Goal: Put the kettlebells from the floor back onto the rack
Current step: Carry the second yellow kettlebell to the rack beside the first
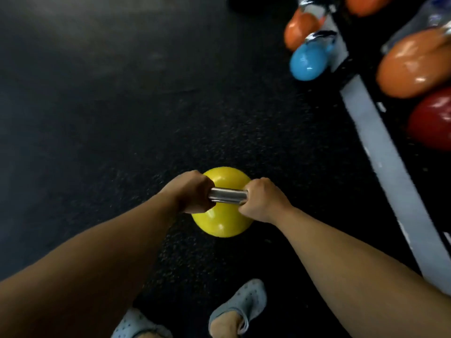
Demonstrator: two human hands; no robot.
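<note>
Kettlebell, yellow (223,223), sits low over the dark floor (97,118) in front of the person's feet; whether it touches the floor I cannot tell. Both arms reach straight down to it. The left hand (192,191) and right hand (262,200) each wrap their fingers tight around one end of the steel handle (228,195), knuckles up, bare metal showing between them. Off to the right stands the rack (380,142), carrying orange (412,64), red (432,118) and blue (308,61) kettlebells. Grey shoes (244,303) point forward.
</note>
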